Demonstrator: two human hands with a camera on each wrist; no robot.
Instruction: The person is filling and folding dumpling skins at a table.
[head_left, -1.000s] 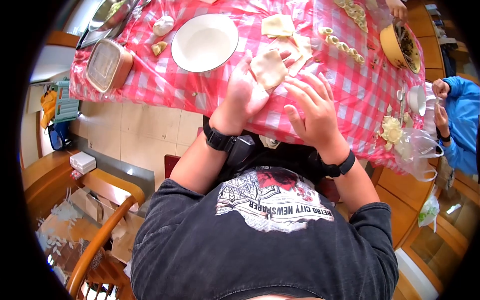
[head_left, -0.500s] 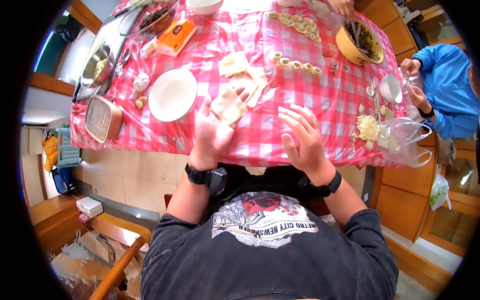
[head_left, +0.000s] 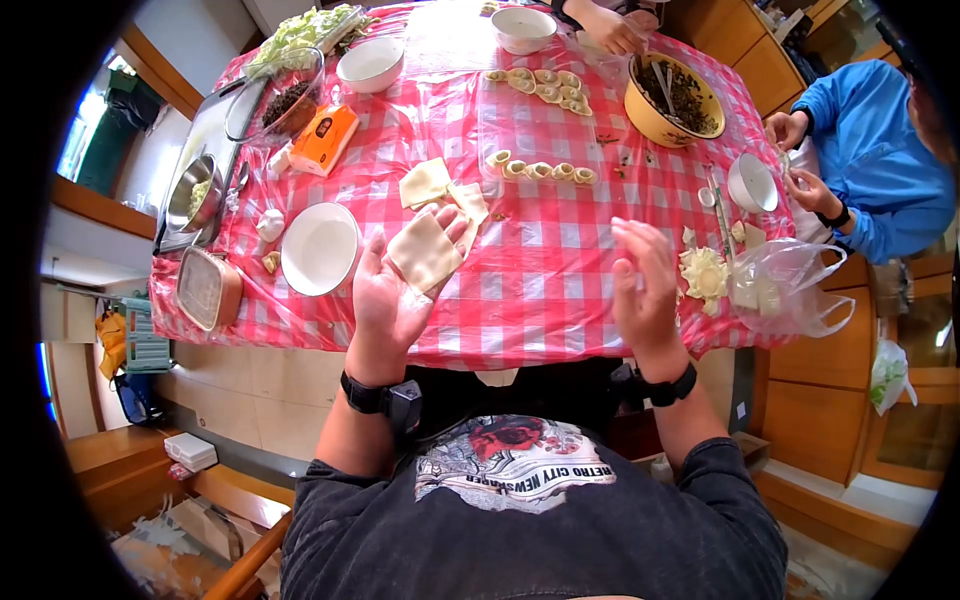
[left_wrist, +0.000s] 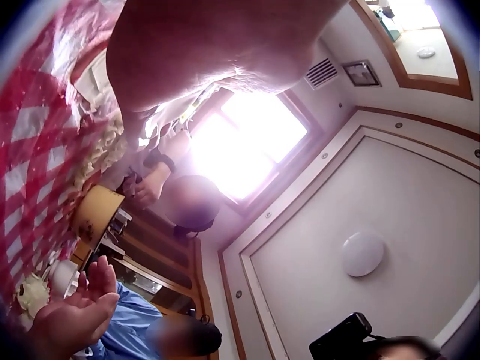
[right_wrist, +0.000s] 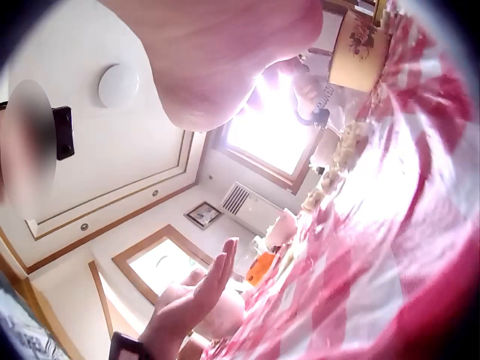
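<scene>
In the head view a square dough wrapper point(head_left: 425, 254) lies flat across the palm and fingers of my left hand point(head_left: 390, 305), which faces up with fingers extended. Beyond those fingertips, more wrappers point(head_left: 425, 183) lie overlapping on the checked cloth. My right hand point(head_left: 646, 290) is held up to the right over the table's near edge, fingers straight, holding nothing. The right wrist view shows the left hand point(right_wrist: 196, 300) from the side, its wrapper not distinguishable. In the left wrist view the right hand point(left_wrist: 75, 315) appears with fingers loosely bent.
An empty white bowl point(head_left: 320, 250) stands left of my left hand. Rows of folded dumplings point(head_left: 540, 171) lie farther back. A yellow bowl of dark filling point(head_left: 674, 100) is at the back right, near another person's hand. A person in blue point(head_left: 870, 160) sits at right.
My hands have moved apart, the left with its wrapper toward the left and the right hand away to the right. The head view has shifted, showing more of the table's far side.
</scene>
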